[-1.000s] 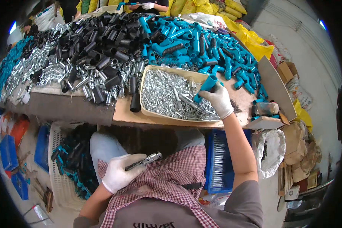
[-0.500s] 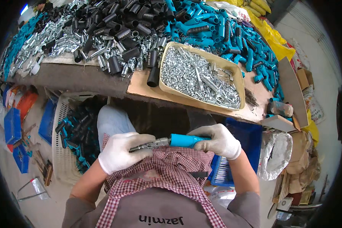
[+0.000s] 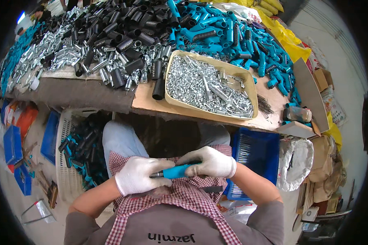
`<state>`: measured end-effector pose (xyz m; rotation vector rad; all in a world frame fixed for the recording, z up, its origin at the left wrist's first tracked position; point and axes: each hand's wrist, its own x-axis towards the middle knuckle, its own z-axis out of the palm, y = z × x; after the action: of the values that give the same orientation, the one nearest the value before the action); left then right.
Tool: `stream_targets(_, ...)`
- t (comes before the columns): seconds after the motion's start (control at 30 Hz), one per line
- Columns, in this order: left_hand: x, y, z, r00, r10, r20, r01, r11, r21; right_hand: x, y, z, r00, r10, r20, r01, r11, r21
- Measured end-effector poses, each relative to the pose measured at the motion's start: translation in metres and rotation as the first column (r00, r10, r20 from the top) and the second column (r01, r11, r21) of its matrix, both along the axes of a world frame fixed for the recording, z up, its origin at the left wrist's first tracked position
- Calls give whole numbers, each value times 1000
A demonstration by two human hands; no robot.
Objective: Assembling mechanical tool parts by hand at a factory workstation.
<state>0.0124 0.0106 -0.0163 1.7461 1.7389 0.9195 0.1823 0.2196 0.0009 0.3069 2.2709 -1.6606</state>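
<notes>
Above my lap, both white-gloved hands are closed on one assembly. My right hand (image 3: 212, 162) wraps the far end of a turquoise plastic handle (image 3: 176, 171). My left hand (image 3: 141, 176) grips a silver metal shaft (image 3: 156, 174), of which only a short piece shows between my fingers and the handle. The shaft's end appears to sit inside the handle's left end; how deep is hidden. Beyond my hands, on the bench, a cream tray (image 3: 172, 99) holds many small metal parts (image 3: 192, 81).
Heaps of black sleeves (image 3: 110, 28), metal shafts (image 3: 61, 49) and turquoise handles (image 3: 216, 28) cover the bench. A white basket (image 3: 67, 171) of black-and-turquoise pieces stands at my left. A blue bin (image 3: 259, 163) with thin metal rods and a white sack (image 3: 306, 163) are at my right.
My hands have come closer together and lower, toward my body. The shaft, earlier showing at length outside the handle, has mostly disappeared between the handle and my left hand.
</notes>
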Motion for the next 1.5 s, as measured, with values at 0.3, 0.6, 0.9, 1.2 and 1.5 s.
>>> stream_targets(0.3,3,2,-2,997,58,49,-56,998,-31,3,-12,6,996,-80,-28,79,996,-29)
stream_targets(0.6,12,5,-5,997,57,53,-65,982,175,4,-1,2,996,-5,-87,9,999,42)
stream_targets(0.9,22,15,-9,998,56,-1,-56,997,51,-9,2,7,986,46,-162,-5,969,247)
stream_targets(1.2,30,25,8,993,-4,-122,20,991,132,-4,-10,1,985,0,-174,16,996,91)
stream_targets(1.5,28,35,-7,996,49,-71,-33,977,209,-12,5,21,984,102,-148,-58,959,279)
